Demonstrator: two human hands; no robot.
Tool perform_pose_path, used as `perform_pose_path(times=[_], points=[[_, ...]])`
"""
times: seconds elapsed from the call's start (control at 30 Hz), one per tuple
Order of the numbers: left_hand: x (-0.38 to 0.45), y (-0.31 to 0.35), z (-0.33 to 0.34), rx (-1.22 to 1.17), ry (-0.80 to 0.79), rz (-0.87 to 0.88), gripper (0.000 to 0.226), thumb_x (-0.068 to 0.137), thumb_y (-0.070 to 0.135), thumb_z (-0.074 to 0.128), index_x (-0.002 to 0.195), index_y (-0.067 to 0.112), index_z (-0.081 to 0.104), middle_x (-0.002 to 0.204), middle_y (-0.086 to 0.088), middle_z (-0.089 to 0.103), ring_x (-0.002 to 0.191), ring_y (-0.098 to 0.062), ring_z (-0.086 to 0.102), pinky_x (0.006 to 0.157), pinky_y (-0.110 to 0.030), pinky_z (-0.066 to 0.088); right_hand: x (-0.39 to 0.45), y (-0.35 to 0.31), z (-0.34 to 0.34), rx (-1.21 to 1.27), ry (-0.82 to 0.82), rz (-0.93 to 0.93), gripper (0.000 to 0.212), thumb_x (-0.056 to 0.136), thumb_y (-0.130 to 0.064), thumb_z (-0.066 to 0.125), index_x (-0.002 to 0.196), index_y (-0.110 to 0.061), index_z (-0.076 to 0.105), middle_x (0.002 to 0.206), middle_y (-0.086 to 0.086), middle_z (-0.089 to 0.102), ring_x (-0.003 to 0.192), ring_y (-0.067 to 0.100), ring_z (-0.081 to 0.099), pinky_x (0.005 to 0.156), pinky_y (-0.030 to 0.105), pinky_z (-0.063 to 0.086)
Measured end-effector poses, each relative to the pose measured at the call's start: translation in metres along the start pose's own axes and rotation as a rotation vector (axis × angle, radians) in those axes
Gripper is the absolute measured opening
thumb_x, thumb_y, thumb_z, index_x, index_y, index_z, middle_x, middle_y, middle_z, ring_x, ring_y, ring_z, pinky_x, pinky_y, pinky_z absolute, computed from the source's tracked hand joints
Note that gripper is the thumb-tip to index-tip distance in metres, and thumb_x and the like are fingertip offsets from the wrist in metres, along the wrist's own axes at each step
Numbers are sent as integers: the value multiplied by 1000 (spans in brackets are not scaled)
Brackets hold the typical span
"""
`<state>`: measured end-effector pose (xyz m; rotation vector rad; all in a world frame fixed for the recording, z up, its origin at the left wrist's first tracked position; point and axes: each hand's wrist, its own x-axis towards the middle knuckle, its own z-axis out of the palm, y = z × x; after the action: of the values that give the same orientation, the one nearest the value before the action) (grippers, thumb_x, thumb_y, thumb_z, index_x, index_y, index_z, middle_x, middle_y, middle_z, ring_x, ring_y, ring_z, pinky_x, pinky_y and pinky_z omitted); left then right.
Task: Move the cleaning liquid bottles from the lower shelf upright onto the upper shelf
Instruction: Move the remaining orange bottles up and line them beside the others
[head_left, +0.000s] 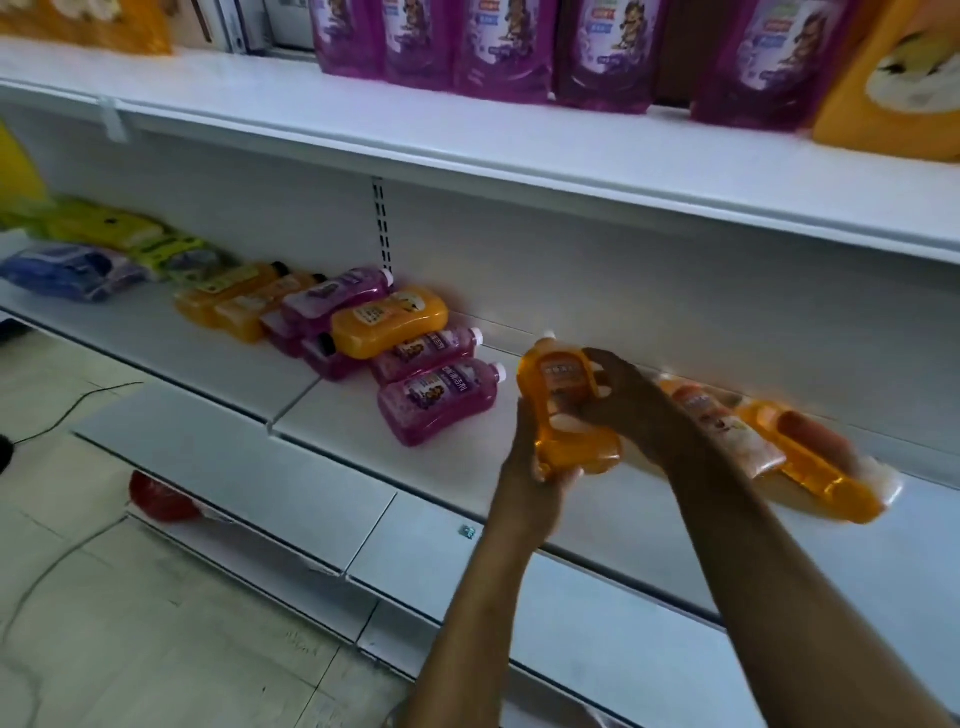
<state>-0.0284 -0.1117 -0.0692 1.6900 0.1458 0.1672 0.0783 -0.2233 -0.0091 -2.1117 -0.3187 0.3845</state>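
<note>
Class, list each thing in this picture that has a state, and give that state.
Orange bottle: lifted, gripped by both hands.
Left hand: holds its base.
Right hand: grips its upper part.
Purple bottles: lying on lower shelf.
Purple pouches: upright on upper shelf.

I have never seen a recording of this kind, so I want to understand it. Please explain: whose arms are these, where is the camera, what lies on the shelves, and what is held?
There is no machine here. The two bare arms belong to a person who wears one wide-angle camera on the head, so you look forward and down at their hands.

Both hands hold one orange bottle: the left hand has its grip near the bottom, the right hand higher up.

On the lower shelf lie a heap of purple and orange bottles to the left and more orange bottles to the right, all on their sides.

On the upper shelf stand purple pouches.
</note>
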Motion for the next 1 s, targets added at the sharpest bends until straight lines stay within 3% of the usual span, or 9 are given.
perform_pose_path(times=[0.07,0.13,0.23,0.43,0.53,0.6,0.73,0.83,1.0], points=[[-10,7,-23,-35,-8,16,68,94,13,66,147,40,35,124,19,61,105,5,57,80,-10,52,-28,-6,10,165,39,-132,72,83,-32,76,144,-36,38,129,-15,51,117,17,52,82,26,54],[-23,16,-42,-91,-30,31,72,91,6,68,147,40,39,128,16,62,112,-4,61,78,-13,55,-55,-5,20,329,32,-223,73,82,-32,74,144,-41,37,127,-21,54,114,9,58,71,20,56],[-44,26,-63,-107,-84,55,72,90,2,67,141,47,45,128,14,65,116,-12,63,84,-30,60,-88,-2,40,496,49,-308,87,80,-28,74,150,-53,27,132,-24,57,115,0,61,78,24,59],[-59,39,-105,-148,-63,110,78,87,0,70,127,64,50,126,18,65,115,-8,64,79,-26,58,-97,-47,51,473,-46,-296,93,70,-46,79,142,-67,24,139,-33,44,119,10,58,93,39,56],[-65,40,-125,-199,-110,123,73,85,15,76,138,56,44,134,11,62,123,-13,60,88,-26,55,-97,-71,67,515,-50,-355,86,79,-28,82,136,-69,33,124,-43,52,113,6,63,88,34,59],[-67,45,-142,-204,-126,166,85,84,19,79,149,47,31,143,7,56,130,-17,55,96,-27,52,-91,-88,78,556,-62,-406,83,80,-12,82,129,-67,44,119,-37,62,107,2,67,83,29,60],[-74,55,-186,-222,-13,213,106,73,27,87,150,51,19,147,12,51,134,-17,52,100,-31,50,-76,-129,115,660,-151,-407,81,79,-6,80,128,-62,50,118,-16,70,109,13,70,88,40,60],[-82,59,-228,-255,124,209,109,65,33,92,146,54,22,139,17,57,126,-15,59,92,-26,54,-71,-163,156,711,-236,-427,82,82,1,75,112,-72,54,114,-21,70,105,9,70,76,29,61],[-99,60,-303,-200,233,232,108,57,44,94,137,68,26,134,25,58,121,-9,62,87,-24,56,-67,-213,217,704,-305,-482,84,84,1,74,120,-72,49,117,-28,66,110,9,68,81,34,61]])
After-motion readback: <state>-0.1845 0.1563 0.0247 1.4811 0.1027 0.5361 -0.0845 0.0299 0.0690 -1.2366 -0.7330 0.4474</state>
